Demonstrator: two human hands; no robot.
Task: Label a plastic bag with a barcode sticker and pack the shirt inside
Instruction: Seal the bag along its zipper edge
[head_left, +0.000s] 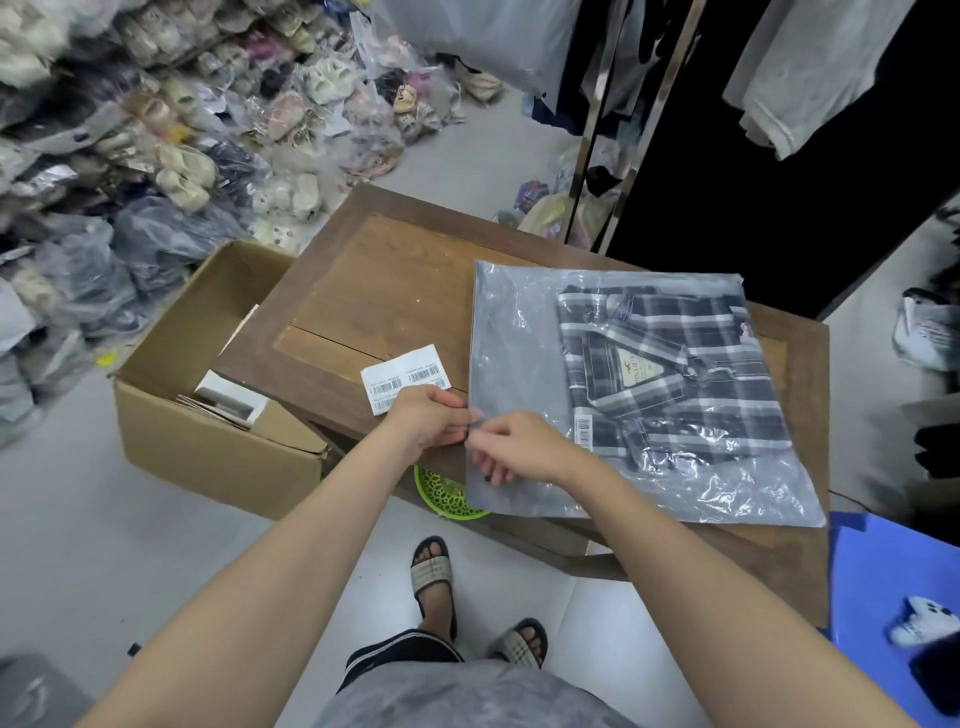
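A clear plastic bag (524, 332) lies flat on the wooden table (384, 280) with a folded dark plaid shirt (675, 374) inside it, toward the right half. A small barcode sticker (584, 430) shows on the bag by the shirt's near-left corner. My left hand (426, 423) and my right hand (519, 447) meet at the bag's near-left edge, both pinching that edge. A white strip of barcode stickers (402, 379) lies on the table just left of the bag, partly under my left hand.
An open cardboard box (208, 379) stands on the floor left of the table. A green basket (441, 493) peeks out beneath the table's front edge. Bagged shoes are heaped at the far left, a clothes rack stands at the back right, and a blue stool (883, 561) is at right.
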